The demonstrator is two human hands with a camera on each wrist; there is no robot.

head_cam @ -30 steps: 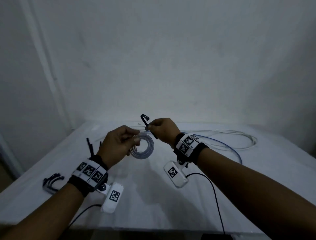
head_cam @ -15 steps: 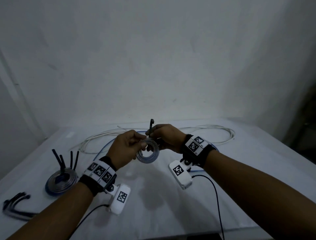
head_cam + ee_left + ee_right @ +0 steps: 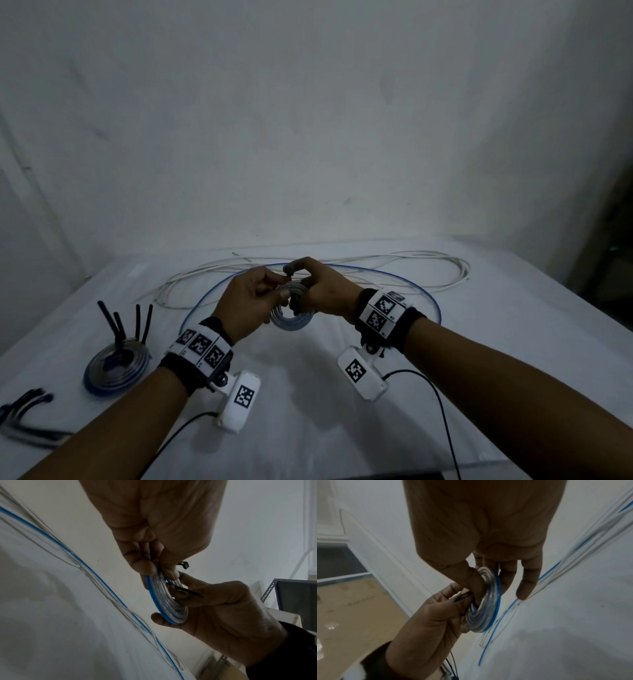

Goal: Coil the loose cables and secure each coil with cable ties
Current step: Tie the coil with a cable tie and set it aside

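Right now both hands are up over the table [image 3: 513, 342], w/ a small coil [image 3: 291, 320] of clear and blue cable between them. Left hand [image 3: 248, 305] pinches the coil's top edge btwn thumb and fingers, curled tight round the turns; left wrist view shows the same pinch on the coil [image 3: 167, 600]. Right hand [image 3: 325, 291] is also clenched on the coil, thumb pressing one face and fingers behind the other, seen in the right wrist view [image 3: 485, 601]. A black tie [image 3: 186, 591] runs thru the coil's middle; its tail sticks out by the right hand's thumb and its head [image 3: 186, 565] pokes out beside the left hand's fingers. Which fingers actually grip the tie: can't tell.

Beyond the coil, loose white cable [image 3: 411, 270] and a loose blue cable [image 3: 404, 279] lie in wide loops on the table. Left of the coil and nearer the person, a 2nd coil [image 3: 114, 368] lies flat, black tie tails [image 3: 128, 323] standing up from it. Further left, at the table's edge, spare ties [image 3: 25, 411] lie in a blurred bunch.
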